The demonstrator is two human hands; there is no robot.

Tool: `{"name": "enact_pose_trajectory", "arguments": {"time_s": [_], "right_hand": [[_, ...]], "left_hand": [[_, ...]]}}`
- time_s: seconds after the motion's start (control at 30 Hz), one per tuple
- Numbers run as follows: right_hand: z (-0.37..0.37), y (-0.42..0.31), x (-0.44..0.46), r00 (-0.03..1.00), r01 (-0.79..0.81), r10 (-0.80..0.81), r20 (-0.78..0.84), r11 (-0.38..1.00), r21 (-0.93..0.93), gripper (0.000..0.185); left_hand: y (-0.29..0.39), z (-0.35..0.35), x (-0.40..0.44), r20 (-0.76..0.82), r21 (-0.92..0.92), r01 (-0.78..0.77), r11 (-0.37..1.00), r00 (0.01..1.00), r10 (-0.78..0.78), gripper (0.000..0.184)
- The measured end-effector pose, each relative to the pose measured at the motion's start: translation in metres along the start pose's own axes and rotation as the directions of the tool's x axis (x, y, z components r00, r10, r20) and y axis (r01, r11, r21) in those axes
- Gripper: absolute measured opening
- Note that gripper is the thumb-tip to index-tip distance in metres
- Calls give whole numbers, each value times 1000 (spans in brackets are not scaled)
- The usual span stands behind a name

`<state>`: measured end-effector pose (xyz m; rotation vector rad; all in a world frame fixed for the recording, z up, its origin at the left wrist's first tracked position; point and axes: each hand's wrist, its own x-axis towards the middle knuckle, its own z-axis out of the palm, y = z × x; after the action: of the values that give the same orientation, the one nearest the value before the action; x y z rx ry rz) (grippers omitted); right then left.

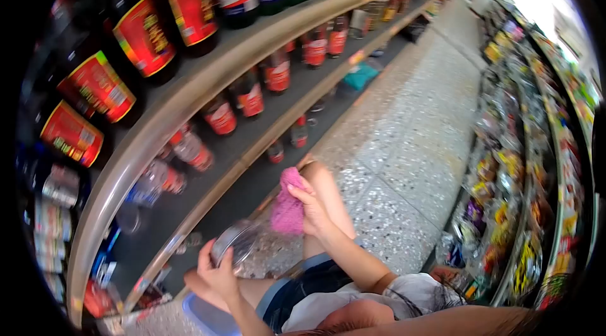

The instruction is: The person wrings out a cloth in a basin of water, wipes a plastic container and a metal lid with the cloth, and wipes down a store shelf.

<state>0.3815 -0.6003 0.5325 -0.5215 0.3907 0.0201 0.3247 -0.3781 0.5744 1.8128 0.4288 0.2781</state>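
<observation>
My left hand (218,273) is closed around a clear, round jar-like container (243,249), held low in front of the shelves above my bent leg. One end of it has a greyish rim; the far side blurs into the floor behind it. A bunched pink cloth (288,206) is gripped in my right hand (310,206), near my knee. The cloth and the container are apart.
Shelves of bottles (145,36) rise on my left, with a curved shelf edge (189,77) and smaller red-labelled bottles below. A speckled floor (404,140) runs down the aisle. Bagged goods (499,165) fill racks on the right. A bluish plastic tub (202,317) sits beside my leg.
</observation>
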Motion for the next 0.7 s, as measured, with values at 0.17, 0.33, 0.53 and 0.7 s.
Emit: {"name": "enact_pose_trajectory", "arguments": {"time_s": [0.17, 0.33, 0.53, 0.7], "right_hand": [[33, 15, -21, 819, 547, -219, 530, 573, -610, 21], [72, 24, -36, 542, 841, -146, 828, 91, -534, 35], [65, 36, -30, 492, 864, -160, 856, 206, -459, 29], [60, 39, -25, 530, 822, -159, 833, 339, -458, 25]], "left_hand": [[-6, -3, -8, -60, -120, 42, 992, 997, -49, 42], [-9, -10, -7, -95, 17, -257, 966, 962, 257, 41], [-12, -28, -4, -112, 74, -529, 845, 838, 534, 34], [-12, -35, -12, -201, -24, -525, 851, 836, 510, 35]]}}
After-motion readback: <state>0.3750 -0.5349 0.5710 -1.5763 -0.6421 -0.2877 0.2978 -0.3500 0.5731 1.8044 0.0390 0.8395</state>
